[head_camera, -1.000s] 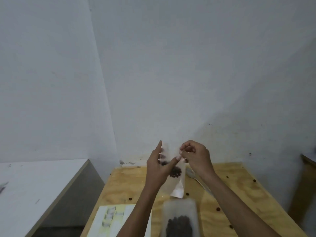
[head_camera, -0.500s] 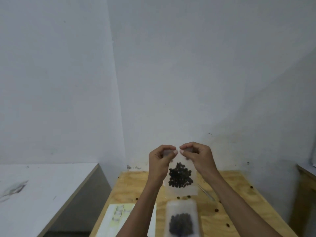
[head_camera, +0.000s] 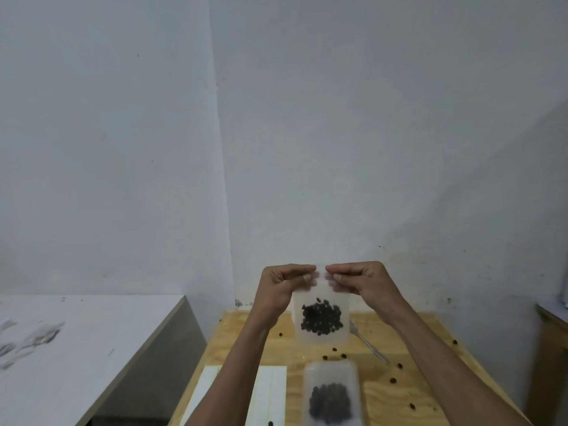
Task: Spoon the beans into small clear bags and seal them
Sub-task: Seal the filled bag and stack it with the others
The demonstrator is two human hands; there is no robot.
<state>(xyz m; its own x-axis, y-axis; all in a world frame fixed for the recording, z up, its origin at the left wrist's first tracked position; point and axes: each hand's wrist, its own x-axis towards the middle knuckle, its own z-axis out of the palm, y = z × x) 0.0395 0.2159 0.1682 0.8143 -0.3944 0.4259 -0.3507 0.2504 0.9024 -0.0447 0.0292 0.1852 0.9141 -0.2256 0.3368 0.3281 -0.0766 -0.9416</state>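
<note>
From the head camera, the left hand [head_camera: 281, 284] and right hand [head_camera: 361, 279] each have a pinching grip on the top edge of a small clear bag [head_camera: 321, 316], held upright above the wooden counter [head_camera: 399, 392]. Dark beans [head_camera: 321, 318] sit low in it. A plastic container [head_camera: 331, 395] of beans stands below; a spoon [head_camera: 367, 342] lies beside, loose beans scattered near.

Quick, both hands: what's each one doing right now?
Left hand: pinching the top edge of the bag of beans.
Right hand: pinching the same top edge.
</note>
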